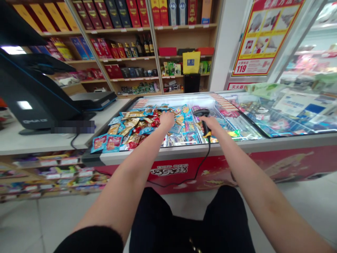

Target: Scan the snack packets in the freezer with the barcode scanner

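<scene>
One white and red chest freezer (181, 151) holds many shiny snack packets (129, 130), too many to count. The left hand (166, 121) rests on the pile, its fingers hidden, so I cannot tell if its grip is shut. The right hand's (210, 123) grip is clamped on one black and yellow barcode scanner (201, 112), whose long black cord (205, 164) hangs over the freezer's front edge.

Wooden shelves (118, 31) of boxed liquor (134, 14), a white checkout counter (63, 140), pale floor tiles (21, 225)

Corded black-and-yellow barcode scanner (201, 112), head up, foil snack packets (131, 130), heaped
</scene>
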Demonstrator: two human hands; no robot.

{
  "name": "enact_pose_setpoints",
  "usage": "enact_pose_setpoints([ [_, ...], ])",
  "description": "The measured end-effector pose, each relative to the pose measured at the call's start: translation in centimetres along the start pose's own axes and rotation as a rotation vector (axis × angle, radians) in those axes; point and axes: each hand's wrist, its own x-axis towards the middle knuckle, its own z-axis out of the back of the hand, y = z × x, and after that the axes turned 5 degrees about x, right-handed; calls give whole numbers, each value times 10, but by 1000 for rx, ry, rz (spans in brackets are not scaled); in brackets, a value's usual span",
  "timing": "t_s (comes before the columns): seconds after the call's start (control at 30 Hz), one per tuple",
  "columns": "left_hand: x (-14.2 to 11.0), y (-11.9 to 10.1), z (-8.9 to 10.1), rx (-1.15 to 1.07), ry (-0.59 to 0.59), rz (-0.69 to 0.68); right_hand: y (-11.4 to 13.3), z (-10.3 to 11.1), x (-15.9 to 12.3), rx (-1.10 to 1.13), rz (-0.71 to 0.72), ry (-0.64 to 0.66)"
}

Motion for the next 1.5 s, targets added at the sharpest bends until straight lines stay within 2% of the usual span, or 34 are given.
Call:
enact_pose_setpoints([
  [0.17,0,17,-6,-105,24,25,-2,-24,-1,-45,5,39],
  [0.3,1,28,-6,-227,-46,74,-3,-33,-3,-64,9,46],
  [0.47,-1,44,2,-390,-138,163,-4,-39,-5,-83,8,56],
  [0.63,-2,57,10,-579,-88,306,-4,-44,-9,-83,8,95],
  [0.8,-2,63,11,-581,-49,364,-3,-47,-11,-110,10,91],
  [0.9,0,63,9,-686,-25,469,-1,-48,-13,-109,27,113],
  [1.0,-1,56,12,-962,41,588,1,-50,-17,-104,39,126],
  [1.13,-7,42,21,-1305,86,604,4,-51,-22,-157,67,153],
  [1.3,-9,29,26,-1380,61,610,4,-50,-28,-272,126,249],
  [1.5,-2,26,21,-1378,19,629,8,-51,-32,-346,117,269],
])
